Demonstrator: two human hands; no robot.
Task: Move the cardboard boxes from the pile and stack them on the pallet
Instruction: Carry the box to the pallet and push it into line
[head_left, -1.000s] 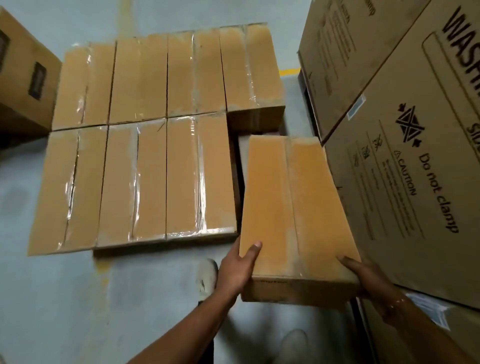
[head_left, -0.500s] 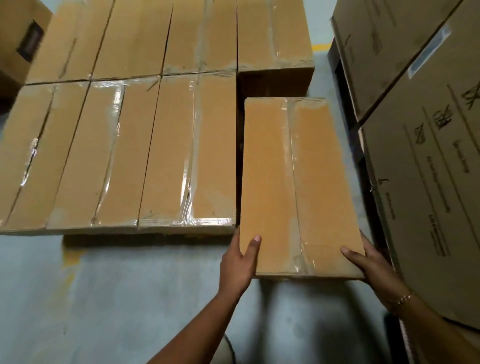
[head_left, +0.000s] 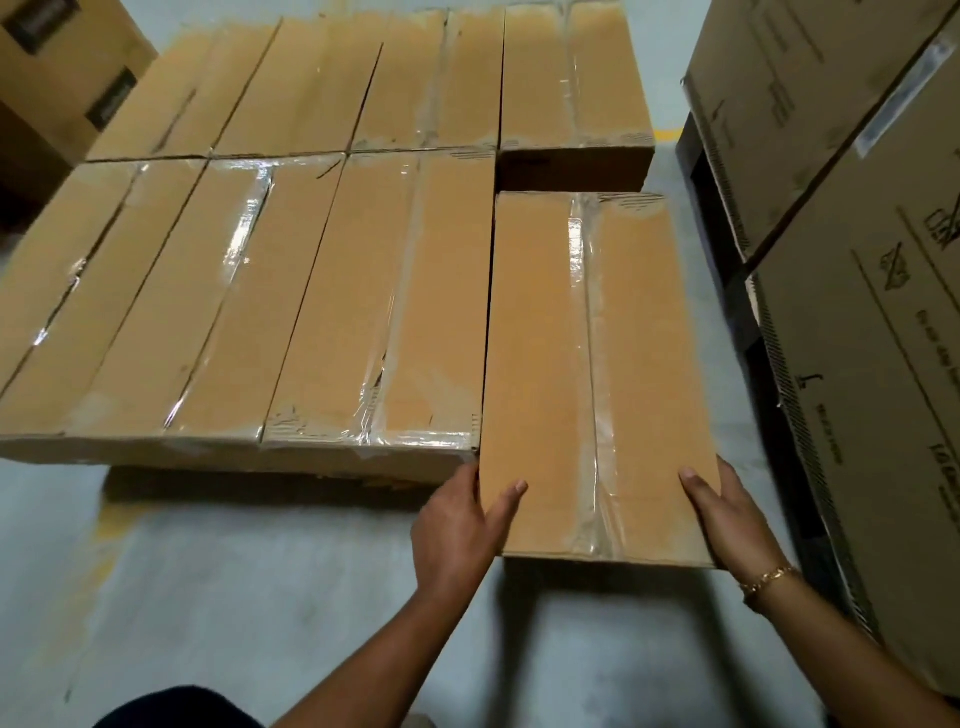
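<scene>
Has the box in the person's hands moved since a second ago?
Yes. The held box has come down and forward into the open slot, its left edge now against the neighbouring stacked box.

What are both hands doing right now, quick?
Left hand: holding the cardboard box at its near left corner, thumb on top.
Right hand: holding the same box at its near right corner.

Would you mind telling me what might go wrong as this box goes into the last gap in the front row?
The left hand grips the box right beside the neighbouring box, so its fingers could get pinched. The box's near end sticks out past the front row, so it may sit misaligned unless pushed in. The right hand is close to the large printed cartons and could scrape them.
</scene>
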